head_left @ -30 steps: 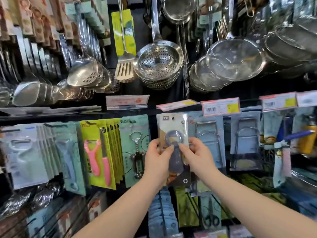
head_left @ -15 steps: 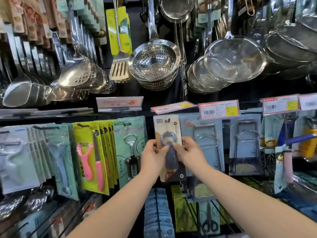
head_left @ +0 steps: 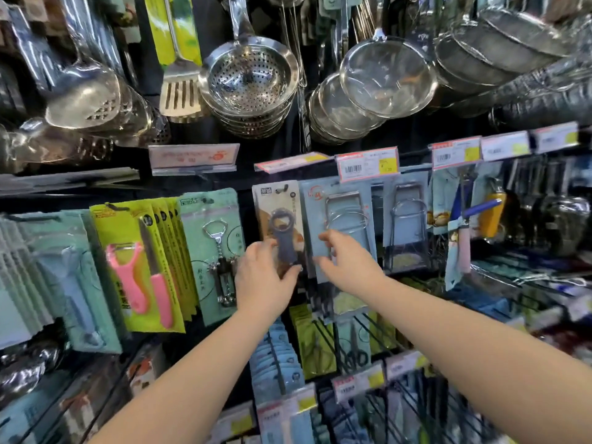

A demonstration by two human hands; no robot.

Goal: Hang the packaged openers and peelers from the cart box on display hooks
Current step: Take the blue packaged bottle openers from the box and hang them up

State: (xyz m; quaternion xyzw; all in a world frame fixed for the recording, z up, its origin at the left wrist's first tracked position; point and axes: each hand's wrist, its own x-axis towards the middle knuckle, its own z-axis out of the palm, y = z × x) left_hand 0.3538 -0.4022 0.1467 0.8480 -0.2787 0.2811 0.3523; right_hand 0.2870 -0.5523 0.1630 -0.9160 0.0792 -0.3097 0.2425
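Observation:
A packaged bottle opener (head_left: 278, 216), a grey opener on a beige card, hangs from a display hook (head_left: 283, 188) in the middle row. My left hand (head_left: 262, 278) grips the card's lower left part, thumb across its front. To the card's right, my right hand (head_left: 347, 262) hovers with loosely curled fingers. It holds nothing and sits in front of a blue card with a wire rack (head_left: 344, 219). The cart box is out of view.
Left of the opener hang green corkscrew packs (head_left: 213, 248), yellow packs with pink peelers (head_left: 137, 270) and pale green peeler packs (head_left: 70, 283). Steel skimmers (head_left: 248, 80) and strainers (head_left: 386, 76) hang above. Price tags (head_left: 366, 163) line the rail. More packs fill the lower hooks (head_left: 282, 360).
The opener card has gone up onto the hook and now hangs there. My right hand has let go and moved right. My left hand has slid down to the card's lower part.

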